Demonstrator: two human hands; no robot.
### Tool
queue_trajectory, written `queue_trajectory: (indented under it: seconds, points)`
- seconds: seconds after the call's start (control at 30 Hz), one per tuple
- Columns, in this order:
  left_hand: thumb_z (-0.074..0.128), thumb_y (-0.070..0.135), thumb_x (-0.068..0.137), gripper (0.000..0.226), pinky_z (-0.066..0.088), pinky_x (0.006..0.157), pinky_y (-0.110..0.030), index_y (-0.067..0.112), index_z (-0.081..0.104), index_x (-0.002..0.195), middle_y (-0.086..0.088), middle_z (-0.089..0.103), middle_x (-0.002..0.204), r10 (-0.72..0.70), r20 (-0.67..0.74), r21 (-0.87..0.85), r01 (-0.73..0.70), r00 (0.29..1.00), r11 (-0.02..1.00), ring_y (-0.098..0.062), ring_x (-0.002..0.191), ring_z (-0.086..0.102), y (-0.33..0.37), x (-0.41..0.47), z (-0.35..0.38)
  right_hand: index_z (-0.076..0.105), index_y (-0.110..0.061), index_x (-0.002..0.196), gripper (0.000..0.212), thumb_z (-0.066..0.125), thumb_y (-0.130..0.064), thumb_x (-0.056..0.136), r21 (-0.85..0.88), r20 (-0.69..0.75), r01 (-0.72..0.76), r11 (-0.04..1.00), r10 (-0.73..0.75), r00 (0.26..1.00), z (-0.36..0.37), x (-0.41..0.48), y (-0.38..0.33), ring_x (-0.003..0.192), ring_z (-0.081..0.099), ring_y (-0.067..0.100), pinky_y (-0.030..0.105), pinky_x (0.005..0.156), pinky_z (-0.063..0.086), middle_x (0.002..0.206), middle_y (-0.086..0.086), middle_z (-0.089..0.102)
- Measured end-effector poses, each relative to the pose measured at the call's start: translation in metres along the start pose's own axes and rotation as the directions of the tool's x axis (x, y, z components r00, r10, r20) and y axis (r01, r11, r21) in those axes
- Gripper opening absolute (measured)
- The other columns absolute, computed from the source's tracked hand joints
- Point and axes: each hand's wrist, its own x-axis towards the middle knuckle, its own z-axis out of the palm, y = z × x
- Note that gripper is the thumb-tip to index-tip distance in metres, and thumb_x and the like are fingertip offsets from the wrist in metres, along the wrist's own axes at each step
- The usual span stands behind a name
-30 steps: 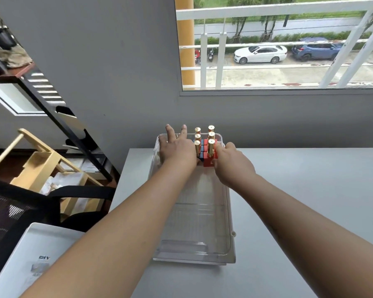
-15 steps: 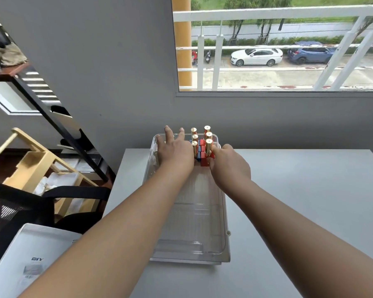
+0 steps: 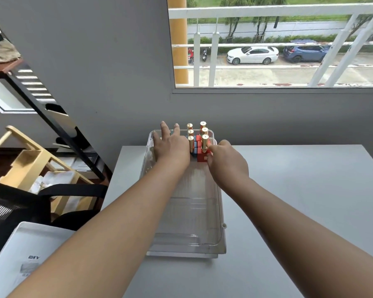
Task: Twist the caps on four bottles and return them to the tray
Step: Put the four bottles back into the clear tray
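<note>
1. Against the earlier pictures little is changed: the clear tray [image 3: 221, 214] lies on the white surface [image 3: 299, 190], and six gold-capped bottles [image 3: 204, 143] stand at its far end, none lifted yet.
2. The left hand [image 3: 170, 147] is spread flat beside the bottles, nothing held.
3. The right hand [image 3: 226, 160] is curled at the nearest red bottle [image 3: 201, 157], fingertips touching; a full grip cannot be told.
</note>
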Motion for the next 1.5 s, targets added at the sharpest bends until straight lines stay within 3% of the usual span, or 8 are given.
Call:
queue_trajectory:
  seconds: [0.17, 0.3, 0.63, 0.8, 0.97, 1.23, 1.37, 1.5]
  points:
    - [0.066, 0.029, 0.09, 0.06, 0.024, 0.113, -0.053, 0.026, 0.043, 0.145, -0.002, 0.002, 0.164, 0.037, 0.043, 0.056, -0.039, 0.998, 0.998, -0.038, 0.147, -0.001, 0.002, 0.003, -0.001, 0.062, -0.009, 0.103, 0.019, 0.045, -0.011, 0.095, 0.098, -0.055, 0.003, 0.995, 0.002, 0.998, 0.001, -0.005, 0.002, 0.074, 0.056, 0.029, 0.035, 0.06, 0.05, 0.096, 0.008, 0.052]
    - [0.063, 0.044, 0.089, 0.051, 0.013, 0.116, -0.051, 0.027, 0.054, 0.136, 0.002, 0.01, 0.165, 0.109, 0.045, 0.166, -0.114, 0.993, 0.98, -0.037, 0.149, -0.006, 0.0, 0.011, 0.001, 0.062, -0.011, 0.113, 0.026, 0.044, -0.017, 0.097, 0.21, -0.069, 0.0, 0.978, 0.015, 0.997, 0.001, -0.008, 0.004, 0.077, 0.057, 0.028, 0.039, 0.064, 0.052, 0.098, 0.008, 0.052]
    - [0.065, 0.06, 0.081, 0.064, 0.012, 0.118, -0.054, 0.029, 0.055, 0.136, 0.001, 0.013, 0.165, 0.108, 0.047, 0.155, -0.114, 0.993, 0.981, -0.038, 0.149, -0.005, -0.003, 0.018, 0.003, 0.057, -0.02, 0.127, 0.032, 0.046, -0.022, 0.097, 0.295, -0.079, 0.017, 0.955, 0.006, 0.997, 0.003, -0.019, 0.006, 0.093, 0.058, 0.025, 0.04, 0.073, 0.054, 0.11, 0.007, 0.058]
    - [0.071, 0.063, 0.075, 0.071, 0.014, 0.117, -0.052, 0.028, 0.055, 0.134, -0.001, 0.023, 0.162, 0.161, 0.022, 0.082, -0.162, 0.987, 0.983, -0.037, 0.149, 0.0, -0.012, 0.008, -0.012, 0.065, -0.019, 0.112, 0.025, 0.051, -0.033, 0.097, 0.361, -0.203, 0.014, 0.932, 0.064, 0.977, 0.0, -0.031, 0.007, 0.082, 0.061, 0.021, 0.039, 0.065, 0.055, 0.102, 0.002, 0.06]
    - [0.071, 0.061, 0.076, 0.071, 0.028, 0.111, -0.046, 0.027, 0.053, 0.136, 0.005, 0.047, 0.146, 0.205, -0.112, -0.056, -0.212, 0.972, 0.976, -0.03, 0.145, 0.015, -0.039, -0.006, -0.04, 0.061, -0.018, 0.093, 0.014, 0.056, -0.03, 0.094, 0.352, -0.323, 0.093, 0.931, 0.027, 0.946, -0.003, -0.046, -0.001, 0.072, 0.059, 0.019, 0.035, 0.055, 0.051, 0.088, -0.003, 0.06]
    - [0.071, 0.066, 0.071, 0.062, 0.039, 0.095, -0.039, 0.03, 0.062, 0.121, 0.005, 0.062, 0.12, 0.241, -0.192, -0.211, -0.28, 0.951, 0.937, -0.021, 0.127, 0.033, -0.094, -0.03, -0.057, 0.065, -0.019, 0.106, 0.017, 0.06, -0.029, 0.094, 0.364, -0.191, 0.217, 0.906, -0.155, 0.969, 0.0, -0.045, -0.034, 0.078, 0.057, 0.012, 0.024, 0.06, 0.043, 0.103, -0.003, 0.069]
    - [0.08, 0.064, 0.059, 0.069, 0.038, 0.089, -0.034, 0.03, 0.058, 0.116, 0.007, 0.053, 0.119, 0.291, 0.013, -0.241, -0.279, 0.957, 0.929, -0.018, 0.124, 0.032, -0.112, -0.043, -0.051, 0.064, -0.02, 0.118, 0.027, 0.064, -0.027, 0.092, 0.356, -0.03, 0.227, 0.906, -0.232, 0.972, 0.008, -0.04, -0.044, 0.086, 0.055, 0.008, 0.021, 0.066, 0.044, 0.113, -0.003, 0.067]
    - [0.086, 0.045, 0.066, 0.049, 0.042, 0.095, -0.037, 0.025, 0.058, 0.101, 0.004, 0.041, 0.113, 0.268, 0.08, -0.138, -0.256, 0.96, 0.957, -0.022, 0.115, 0.032, -0.114, -0.05, -0.032, 0.062, -0.021, 0.121, 0.034, 0.069, -0.027, 0.088, 0.333, 0.095, 0.242, 0.911, -0.288, 0.953, 0.015, -0.035, -0.05, 0.087, 0.055, 0.009, 0.022, 0.069, 0.048, 0.112, -0.002, 0.065]
